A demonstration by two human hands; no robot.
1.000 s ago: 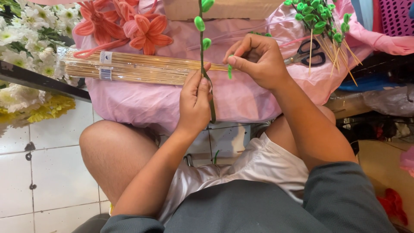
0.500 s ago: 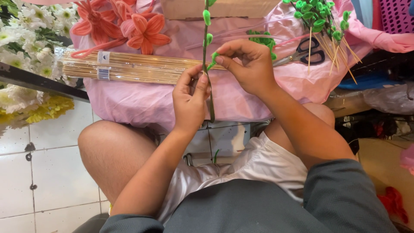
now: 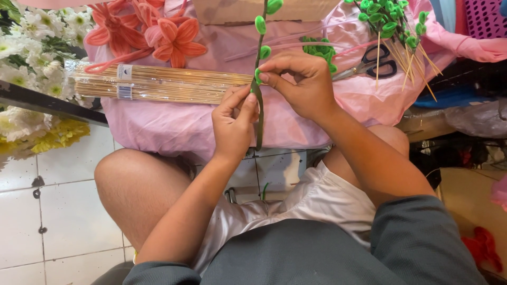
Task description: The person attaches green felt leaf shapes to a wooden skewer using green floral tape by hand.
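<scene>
A: What is the biggest thing in front of the person?

B: The pink cloth point(image 3: 174, 124) covers the whole low table. On it lie a bundle of thin wooden sticks point(image 3: 158, 84), some orange-red fabric flowers point(image 3: 169, 37), black scissors point(image 3: 377, 62) and a small pile of green loops point(image 3: 319, 50). White and yellow flowers point(image 3: 26, 63) stand at the left, beside the table.

A: Does something block the view?

B: The hands hide the middle part of the green stem point(image 3: 259, 113), and the right end of the stick bundle goes behind the left hand.

A: How do the hands grip?

B: The left hand point(image 3: 232, 129) is closed around the stem, which stands upright above the person's knees, in front of the cloth. The right hand point(image 3: 301, 84) pinches a small green leaf loop point(image 3: 257, 75) against the stem, thumb and forefinger close together.

A: What is different from half a second ago?

B: The right hand is now a little higher on the stem, and the green pile behind it shows more.
</scene>
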